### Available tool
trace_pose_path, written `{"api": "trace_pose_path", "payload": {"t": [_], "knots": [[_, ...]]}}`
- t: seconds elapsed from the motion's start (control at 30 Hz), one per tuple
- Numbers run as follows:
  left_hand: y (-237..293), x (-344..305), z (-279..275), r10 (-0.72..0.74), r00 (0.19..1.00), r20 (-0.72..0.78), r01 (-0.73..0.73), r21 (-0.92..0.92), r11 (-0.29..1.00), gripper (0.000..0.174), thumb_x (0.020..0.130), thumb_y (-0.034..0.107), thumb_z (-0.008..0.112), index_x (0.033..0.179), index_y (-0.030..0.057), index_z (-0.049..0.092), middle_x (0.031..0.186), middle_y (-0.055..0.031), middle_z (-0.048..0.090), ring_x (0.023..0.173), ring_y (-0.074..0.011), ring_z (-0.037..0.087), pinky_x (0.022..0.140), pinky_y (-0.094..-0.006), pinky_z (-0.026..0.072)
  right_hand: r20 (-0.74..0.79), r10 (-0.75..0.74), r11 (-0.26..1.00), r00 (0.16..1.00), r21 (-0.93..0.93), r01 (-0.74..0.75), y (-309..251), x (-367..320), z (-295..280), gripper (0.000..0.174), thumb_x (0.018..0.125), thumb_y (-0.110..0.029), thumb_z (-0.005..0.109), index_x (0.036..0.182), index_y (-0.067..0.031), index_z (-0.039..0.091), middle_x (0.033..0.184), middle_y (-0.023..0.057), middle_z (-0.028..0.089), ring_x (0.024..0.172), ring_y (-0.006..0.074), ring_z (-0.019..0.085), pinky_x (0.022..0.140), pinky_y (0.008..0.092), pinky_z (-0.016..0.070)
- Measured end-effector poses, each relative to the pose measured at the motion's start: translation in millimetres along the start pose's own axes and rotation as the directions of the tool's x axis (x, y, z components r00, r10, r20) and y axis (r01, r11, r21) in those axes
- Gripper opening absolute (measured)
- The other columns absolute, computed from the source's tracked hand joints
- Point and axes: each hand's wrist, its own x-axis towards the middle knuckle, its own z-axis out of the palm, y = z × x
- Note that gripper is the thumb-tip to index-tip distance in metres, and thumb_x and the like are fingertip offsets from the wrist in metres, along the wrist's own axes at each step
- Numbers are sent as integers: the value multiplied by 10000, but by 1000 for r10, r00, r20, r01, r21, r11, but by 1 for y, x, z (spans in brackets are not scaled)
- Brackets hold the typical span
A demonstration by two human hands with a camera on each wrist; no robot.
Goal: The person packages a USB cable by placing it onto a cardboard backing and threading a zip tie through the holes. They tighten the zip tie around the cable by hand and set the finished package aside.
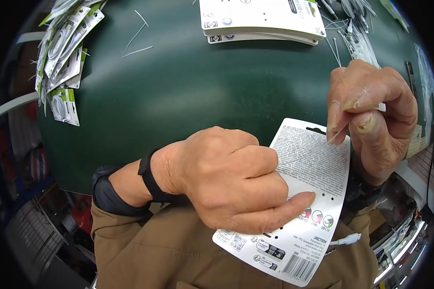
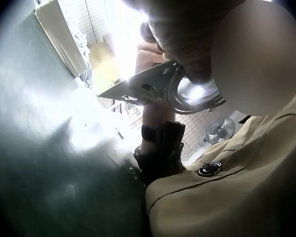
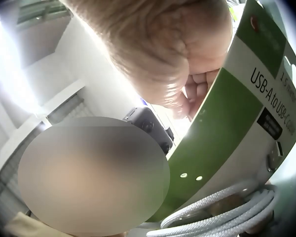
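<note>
A white printed card (image 1: 318, 168) is tilted above the person's lap, its text side facing the head camera. My left hand (image 1: 234, 183) grips it, with curled fingers over the printed side. On the other face, green and white and marked USB-A to USB-C, lies a coil of pale braided cable (image 3: 222, 212); one white plug (image 1: 347, 239) sticks out past the card's edge. My right hand (image 1: 373, 115) pinches a thin, clear cable tie (image 1: 306, 156) between thumb and index finger, beside the card's upper right. The tie's strand runs down to the left hand, where its far end is hidden.
Stacked white cards (image 1: 263, 21) stand at the back of the green table (image 1: 178, 91). Loose cable ties (image 1: 361, 48) and white cables lie at the back right. Carded cables (image 1: 65, 53) are piled at the left, and a few stray ties (image 1: 137, 51) lie near them.
</note>
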Motion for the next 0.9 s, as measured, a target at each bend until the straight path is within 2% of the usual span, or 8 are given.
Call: {"api": "trace_pose_path", "payload": {"t": [0.1, 0.3, 0.4, 0.5, 0.9], "knots": [[1, 0, 0, 7, 1000, 12, -7, -9, 1000, 478, 671, 165, 762, 1145, 104, 788, 684, 57, 279, 537, -80, 339, 412, -252, 251, 65, 6, 1000, 998, -23, -4, 0, -1, -3, 166, 1024, -158, 654, 1037, 3, 618, 770, 107, 627, 571, 88, 530, 501, 216, 413], [1, -1, 1, 3, 1000, -11, -3, -21, 1000, 488, 676, 160, 767, 1161, 105, 785, 684, 55, 282, 538, -81, 345, 414, -253, 252, 11, -83, 996, 996, 13, 83, 18, -6, 3, 180, 1017, -159, 665, 1008, 14, 618, 757, 105, 623, 572, 86, 556, 474, 210, 429], [1, 0, 1, 6, 1000, -7, -6, -17, 1000, 492, 675, 163, 768, 1164, 108, 786, 682, 56, 284, 537, -81, 346, 415, -252, 253, 7, -19, 999, 1000, 51, 19, 13, -4, 6, 190, 1023, -174, 664, 1021, 9, 616, 758, 105, 621, 572, 80, 555, 461, 196, 426], [1, 0, 1, 2, 1000, -9, -3, -20, 1000, 495, 675, 161, 767, 1166, 110, 786, 681, 57, 284, 536, -80, 344, 416, -252, 254, 77, 56, 998, 995, 35, -59, 2, 4, 1, 199, 1032, -189, 657, 1033, 5, 615, 767, 107, 621, 570, 79, 554, 457, 189, 427], [1, -1, 1, 0, 1000, 0, 0, -35, 999, 464, 715, 187, 758, 1171, 104, 783, 663, 62, 279, 526, -71, 348, 417, -256, 248, 90, 73, 996, 993, 54, -78, 5, 3, 0, 226, 1042, -215, 654, 1053, 9, 624, 786, 102, 621, 571, 66, 560, 475, 186, 447]]}}
